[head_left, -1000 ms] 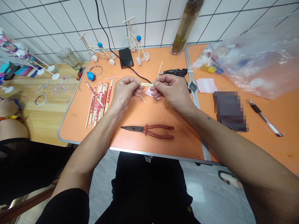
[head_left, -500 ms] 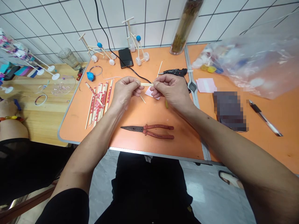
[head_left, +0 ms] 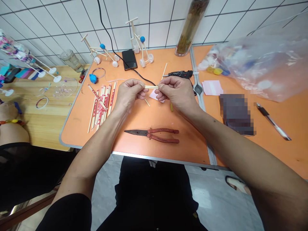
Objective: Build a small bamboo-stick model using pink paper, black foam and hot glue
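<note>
Pliers lie on orange bench. Beyond pliers: slim wooden sticks, seemingly two, side by side. Left hand pinches left end, right hand right end, thumbs and fingertips closed. Sticks probably light, stiff, snappable if bent; best pinched near ends.

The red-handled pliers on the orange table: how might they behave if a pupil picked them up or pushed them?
The pliers would probably feel heavy for their size, since the nose looks like dark metal. Pushed, they would likely slide rather than roll, lying flat with both handles spread apart.
</note>
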### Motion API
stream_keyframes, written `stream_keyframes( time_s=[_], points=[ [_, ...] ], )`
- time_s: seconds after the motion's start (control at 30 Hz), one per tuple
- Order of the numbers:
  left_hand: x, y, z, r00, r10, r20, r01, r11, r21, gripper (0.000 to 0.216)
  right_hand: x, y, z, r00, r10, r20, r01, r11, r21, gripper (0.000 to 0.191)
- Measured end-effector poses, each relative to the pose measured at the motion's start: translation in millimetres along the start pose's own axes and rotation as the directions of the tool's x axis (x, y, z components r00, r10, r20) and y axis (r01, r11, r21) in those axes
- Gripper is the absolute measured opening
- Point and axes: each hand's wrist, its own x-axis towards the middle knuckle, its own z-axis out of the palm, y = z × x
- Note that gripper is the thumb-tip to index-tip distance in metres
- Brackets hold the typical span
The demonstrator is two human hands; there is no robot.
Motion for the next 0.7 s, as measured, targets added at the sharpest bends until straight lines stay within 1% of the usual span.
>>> stream_keyframes(
  time_s=[0.27,0.5,0.7],
  points=[
    [0.3,-0.2,0.0,1.0,-0.015,-0.005,0.015,1.0,0.004,0.022,1.5,4.2,-0.9,1.0,-0.009,0.0,0.009,1.0,0.01,0.026],
    [0.8,-1.4,-0.9,1.0,-0.018,0.005,0.018,1.0,0.003,0.019,1.7,2.9,-0.6,1.0,-0.011,0.0,0.011,1.0,0.016,0.025],
    [1.1,-2.1,-3.1,0.999,-0.03,0.042,0.031,0.999,-0.02,0.021,3.6,2.8,-1.8,1.0,-0.004,-0.003,0.004,1.0,0.024,0.025]
  ],
)
